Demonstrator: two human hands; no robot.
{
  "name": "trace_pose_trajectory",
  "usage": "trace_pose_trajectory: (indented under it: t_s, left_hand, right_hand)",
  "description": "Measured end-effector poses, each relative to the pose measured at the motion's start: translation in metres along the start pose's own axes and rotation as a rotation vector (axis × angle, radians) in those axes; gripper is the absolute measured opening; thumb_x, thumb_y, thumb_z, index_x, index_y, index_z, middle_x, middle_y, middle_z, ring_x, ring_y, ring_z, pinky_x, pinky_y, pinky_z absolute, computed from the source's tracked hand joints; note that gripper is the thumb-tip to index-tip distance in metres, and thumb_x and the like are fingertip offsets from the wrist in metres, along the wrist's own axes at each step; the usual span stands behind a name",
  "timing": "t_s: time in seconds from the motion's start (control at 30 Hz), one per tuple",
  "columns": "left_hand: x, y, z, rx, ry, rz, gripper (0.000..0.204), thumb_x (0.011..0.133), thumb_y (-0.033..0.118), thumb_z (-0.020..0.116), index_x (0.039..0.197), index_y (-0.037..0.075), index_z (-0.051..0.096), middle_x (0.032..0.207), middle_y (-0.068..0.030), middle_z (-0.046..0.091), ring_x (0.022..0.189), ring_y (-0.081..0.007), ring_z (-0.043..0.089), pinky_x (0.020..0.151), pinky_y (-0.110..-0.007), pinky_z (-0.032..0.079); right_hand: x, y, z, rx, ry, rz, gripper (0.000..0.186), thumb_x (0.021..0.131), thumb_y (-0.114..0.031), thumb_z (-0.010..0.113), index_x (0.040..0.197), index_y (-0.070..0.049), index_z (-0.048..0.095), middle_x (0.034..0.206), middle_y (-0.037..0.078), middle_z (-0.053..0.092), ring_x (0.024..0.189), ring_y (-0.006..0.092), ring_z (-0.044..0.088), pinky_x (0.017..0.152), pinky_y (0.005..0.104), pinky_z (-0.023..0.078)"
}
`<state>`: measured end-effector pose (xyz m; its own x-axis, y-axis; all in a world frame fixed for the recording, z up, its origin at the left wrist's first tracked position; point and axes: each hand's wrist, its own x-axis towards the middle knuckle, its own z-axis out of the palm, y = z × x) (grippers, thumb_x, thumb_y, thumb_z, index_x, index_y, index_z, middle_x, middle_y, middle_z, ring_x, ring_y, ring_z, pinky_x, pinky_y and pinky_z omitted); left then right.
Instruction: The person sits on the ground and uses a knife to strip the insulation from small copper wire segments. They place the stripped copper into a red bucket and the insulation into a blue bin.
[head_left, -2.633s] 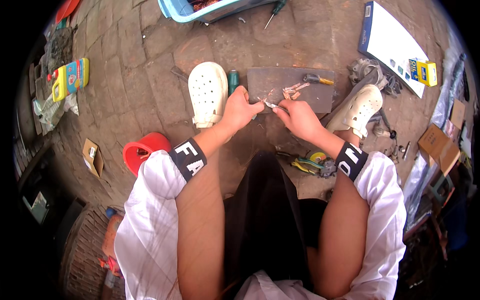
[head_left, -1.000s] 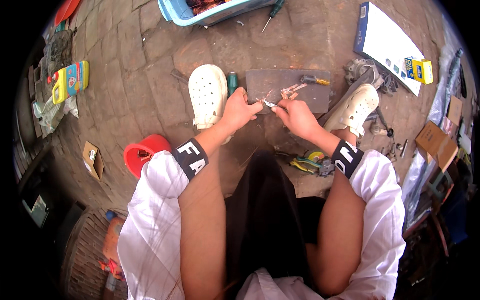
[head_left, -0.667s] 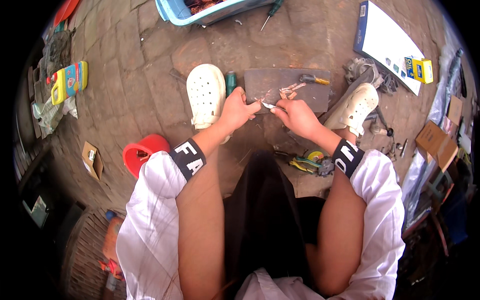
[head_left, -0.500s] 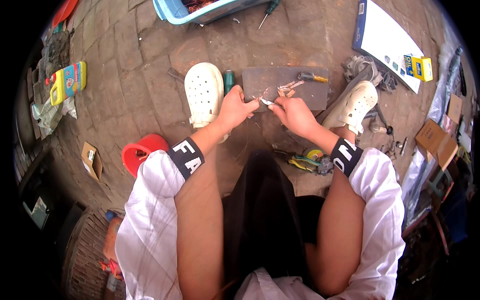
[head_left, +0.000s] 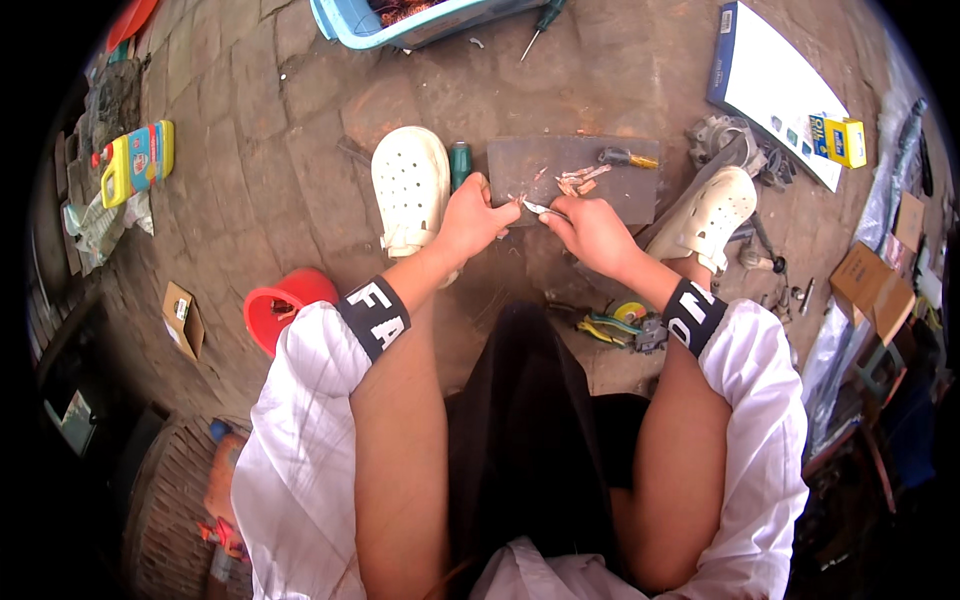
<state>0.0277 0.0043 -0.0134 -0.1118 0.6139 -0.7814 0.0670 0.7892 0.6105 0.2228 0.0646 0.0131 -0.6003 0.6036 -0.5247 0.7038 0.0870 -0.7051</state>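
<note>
Over the near edge of a dark flat plate (head_left: 632, 200) on the ground, my two hands almost meet. My right hand (head_left: 598, 232) is closed round a small silver blade (head_left: 534, 207), whose tip points at the left fingertips. My left hand (head_left: 472, 217) is closed in a pinch; what it holds is too small to make out, though reddish bits show by the fingertips. Several copper-coloured strips (head_left: 580, 182) lie on the plate, beside a screwdriver with a dark and yellow handle (head_left: 628, 158). A green handle (head_left: 460, 164) stands by the plate's left end.
My cream clogs flank the plate. A red bucket (head_left: 262, 318) is at left, pliers (head_left: 606, 326) below my right hand. Beyond lie a blue tub (head_left: 370, 40), a screwdriver (head_left: 546, 18), metal parts (head_left: 722, 135), a white board (head_left: 765, 75), a yellow box (head_left: 846, 143) and a yellow jug (head_left: 118, 183).
The blade has shifted slightly at the left fingertips. Both hands keep nearly the same place and grip, and the whole view has moved a little.
</note>
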Motion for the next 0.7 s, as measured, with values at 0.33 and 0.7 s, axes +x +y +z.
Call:
trace_pose_trajectory:
  t_s: [0.33,0.7]
  left_hand:
    - [0.005,-0.008,0.001,-0.015,0.021,0.024,0.038,0.076,0.020,0.076,0.085,0.000,0.045,0.075,-0.0061,0.055,0.064,-0.0111,0.059,0.051,-0.029,0.052]
    - [0.001,-0.003,0.001,-0.032,0.005,0.017,0.040,0.076,0.022,0.078,0.085,0.000,0.046,0.076,-0.0066,0.057,0.063,-0.0111,0.059,0.053,-0.028,0.052]
  right_hand:
    - [-0.005,-0.004,0.012,-0.020,0.074,0.039,0.027,0.093,-0.024,0.060,0.082,0.000,0.058,0.073,0.024,0.062,0.074,0.0453,0.060,0.065,0.0512,0.048]
    - [-0.007,-0.001,0.021,-0.011,0.156,0.038,0.026,0.092,-0.024,0.061,0.082,0.000,0.055,0.071,0.024,0.060,0.072,0.0459,0.059,0.062,0.0518,0.047]
